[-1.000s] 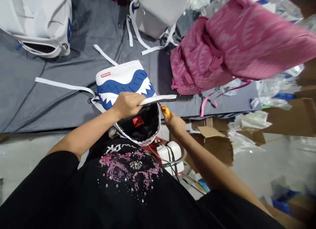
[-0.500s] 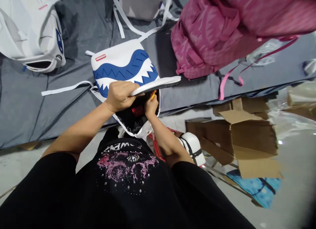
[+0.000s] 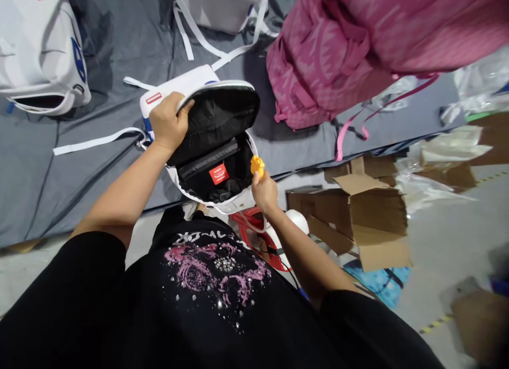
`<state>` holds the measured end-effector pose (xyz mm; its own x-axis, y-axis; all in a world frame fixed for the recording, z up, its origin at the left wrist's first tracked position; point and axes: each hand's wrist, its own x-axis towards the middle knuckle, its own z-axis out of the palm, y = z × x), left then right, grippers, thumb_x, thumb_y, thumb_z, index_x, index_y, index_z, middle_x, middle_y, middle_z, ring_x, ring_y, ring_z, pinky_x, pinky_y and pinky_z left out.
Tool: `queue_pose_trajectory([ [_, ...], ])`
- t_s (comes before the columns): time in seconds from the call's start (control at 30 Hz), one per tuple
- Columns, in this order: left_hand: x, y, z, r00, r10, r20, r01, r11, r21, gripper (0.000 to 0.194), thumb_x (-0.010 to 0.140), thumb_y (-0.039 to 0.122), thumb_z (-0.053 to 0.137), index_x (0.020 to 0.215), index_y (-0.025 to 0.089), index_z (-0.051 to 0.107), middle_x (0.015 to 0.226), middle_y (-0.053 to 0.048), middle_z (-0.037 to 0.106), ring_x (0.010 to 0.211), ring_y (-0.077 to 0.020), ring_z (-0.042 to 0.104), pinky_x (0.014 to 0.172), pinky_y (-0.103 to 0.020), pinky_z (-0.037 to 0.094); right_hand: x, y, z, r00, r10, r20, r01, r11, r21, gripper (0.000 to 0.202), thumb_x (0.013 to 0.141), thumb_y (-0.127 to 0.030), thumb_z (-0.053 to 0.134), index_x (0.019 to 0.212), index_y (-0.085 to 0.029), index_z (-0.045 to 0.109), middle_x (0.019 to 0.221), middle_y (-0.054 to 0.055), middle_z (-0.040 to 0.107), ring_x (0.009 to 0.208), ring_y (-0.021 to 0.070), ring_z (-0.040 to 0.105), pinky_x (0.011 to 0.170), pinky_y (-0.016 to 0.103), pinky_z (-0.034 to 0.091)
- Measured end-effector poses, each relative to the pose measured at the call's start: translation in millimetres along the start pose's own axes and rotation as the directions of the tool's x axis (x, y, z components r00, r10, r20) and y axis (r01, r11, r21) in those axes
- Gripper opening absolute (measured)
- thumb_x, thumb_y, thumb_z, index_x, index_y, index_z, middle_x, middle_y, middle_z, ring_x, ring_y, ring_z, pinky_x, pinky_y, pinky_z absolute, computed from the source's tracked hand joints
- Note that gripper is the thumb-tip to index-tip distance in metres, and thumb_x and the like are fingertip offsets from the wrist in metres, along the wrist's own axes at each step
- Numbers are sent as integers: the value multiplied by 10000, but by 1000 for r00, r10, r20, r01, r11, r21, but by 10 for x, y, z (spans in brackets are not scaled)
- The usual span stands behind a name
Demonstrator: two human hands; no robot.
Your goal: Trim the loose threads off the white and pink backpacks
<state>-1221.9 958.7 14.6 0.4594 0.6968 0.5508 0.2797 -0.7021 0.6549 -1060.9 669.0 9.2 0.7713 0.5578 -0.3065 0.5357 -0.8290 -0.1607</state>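
Note:
A white and blue backpack (image 3: 175, 84) lies on the grey cloth with its main compartment wide open toward me. My left hand (image 3: 170, 120) is closed on the edge of its lifted flap (image 3: 222, 112), whose black lining faces me. Inside the black interior a red label (image 3: 218, 174) shows. Beside the right rim of the opening, my right hand (image 3: 264, 191) is closed on a small yellow object (image 3: 257, 165), whose exact kind I cannot make out. Part of the backpack's blue front is hidden behind the flap and my left hand.
A large pink backpack (image 3: 318, 61) stands to the right. White backpacks lie at the far left (image 3: 43, 56) and at the back (image 3: 218, 8). Past the table edge, an open cardboard box (image 3: 377, 215) and a blue patterned item (image 3: 382, 281) are on the floor.
My left hand has raised the flap up and back, so the interior now shows. My right hand has come out of the bag to its right rim, still with the yellow object.

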Motion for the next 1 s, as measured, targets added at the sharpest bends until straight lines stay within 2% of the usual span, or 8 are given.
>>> queue_pose_trajectory([
  [0.1, -48, 34, 92, 1000, 29, 3, -29, 999, -21, 388, 985, 586, 405, 917, 252, 589, 893, -60, 671, 1013, -237, 635, 808, -366, 425, -30, 53, -125, 997, 68, 21, -66, 995, -76, 403, 1040, -385, 330, 1135, -106, 605, 984, 192, 719, 883, 283, 684, 692, 310, 410],
  [0.3, -96, 168, 69, 999, 25, 28, -24, 999, -39, 395, 974, 579, 415, 939, 239, 614, 886, -68, 668, 1003, -247, 651, 852, -362, 448, 20, 9, -140, 999, 52, 8, -52, 996, -75, 411, 1038, -409, 336, 1152, -119, 603, 979, 177, 722, 882, 280, 673, 683, 304, 391],
  [0.53, -111, 57, 108, 999, 35, -21, -35, 999, -2, 369, 984, 556, 419, 987, 235, 602, 899, -58, 664, 1008, -238, 655, 874, -353, 465, 118, -43, -155, 999, 25, 20, -25, 1000, 2, 432, 1035, -453, 323, 1169, -144, 594, 983, 156, 717, 880, 275, 657, 694, 295, 388],
  [0.67, -100, 6, 102, 994, 8, -107, -4, 999, 37, 289, 977, 499, 453, 1108, 273, 578, 1063, -72, 678, 1047, -237, 633, 930, -383, 468, -140, 14, -224, 999, -1, 45, -7, 986, 166, 460, 1022, -483, 288, 1094, -159, 606, 901, 132, 716, 831, 268, 659, 714, 311, 429],
  [0.77, -94, 50, 92, 989, 61, -137, -51, 996, 75, 244, 988, 406, 419, 1119, 285, 585, 1121, -80, 668, 1080, -231, 612, 982, -410, 467, -520, 37, -259, 989, -115, -91, 138, 939, 316, 496, 1007, -457, 210, 1088, -159, 596, 932, 134, 717, 819, 249, 664, 768, 328, 472],
  [0.87, -82, 157, 61, 998, 57, -16, -56, 998, 14, 233, 966, 344, 440, 975, 273, 661, 1120, -79, 666, 1094, -231, 612, 969, -403, 484, -729, -194, -233, 945, -248, -215, 313, 877, 365, 528, 986, -404, 170, 1178, -132, 580, 1058, 166, 703, 931, 249, 670, 848, 337, 492],
  [0.93, -63, 248, 2, 991, 46, 124, -36, 996, -82, 271, 951, 353, 459, 872, 255, 699, 1125, -74, 672, 1093, -235, 621, 955, -400, 497, -687, -522, -173, 922, -319, -218, 381, 841, 384, 529, 992, -399, 193, 1273, -119, 542, 1085, 161, 697, 970, 250, 669, 859, 337, 498],
  [1.0, -41, 345, -92, 960, 52, 274, -3, 984, -178, 357, 964, 400, 428, 853, 234, 724, 1103, -68, 687, 1099, -235, 625, 964, -403, 501, -556, -906, -95, 908, -367, -203, 419, 825, 381, 506, 1009, -415, 242, 1336, -132, 504, 1097, 143, 697, 998, 256, 668, 869, 339, 499],
])
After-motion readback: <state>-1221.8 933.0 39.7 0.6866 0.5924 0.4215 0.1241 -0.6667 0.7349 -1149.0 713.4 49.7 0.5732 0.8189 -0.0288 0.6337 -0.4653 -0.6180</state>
